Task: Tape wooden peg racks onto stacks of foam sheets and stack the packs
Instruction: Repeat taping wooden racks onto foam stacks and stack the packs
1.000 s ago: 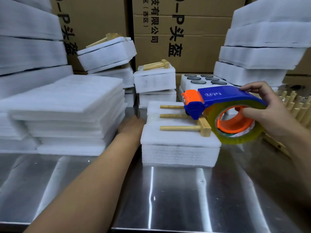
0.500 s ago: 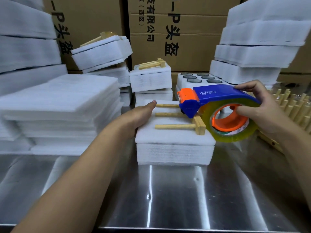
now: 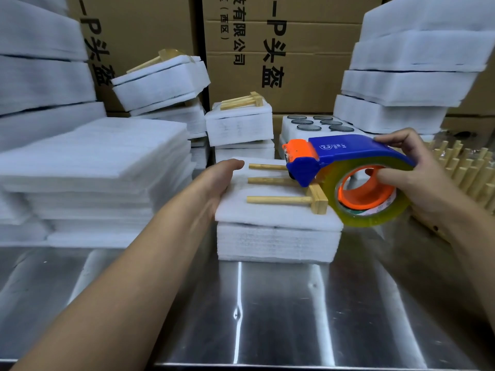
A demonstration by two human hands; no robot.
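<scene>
A small stack of white foam sheets (image 3: 276,242) stands on the steel table (image 3: 267,317). On top of it lies a wooden peg rack (image 3: 292,200), its three pegs pointing left. My left hand (image 3: 219,178) lies with straight fingers along the stack's left edge, thumb on the top sheet. My right hand (image 3: 412,178) grips a blue and orange tape dispenser (image 3: 345,167) with a yellowish tape roll, held over the rack's right end, nose pointing left.
A wide pile of loose foam sheets (image 3: 93,170) sits to the left. Taped packs (image 3: 239,124) stand behind, before cardboard boxes (image 3: 281,49). Tall foam stacks (image 3: 401,76) rise at the right, with several loose peg racks (image 3: 471,170) beside my right hand.
My left hand has risen from behind the stack's left side onto its top left edge. The dispenser has stayed over the rack, almost unmoved.
</scene>
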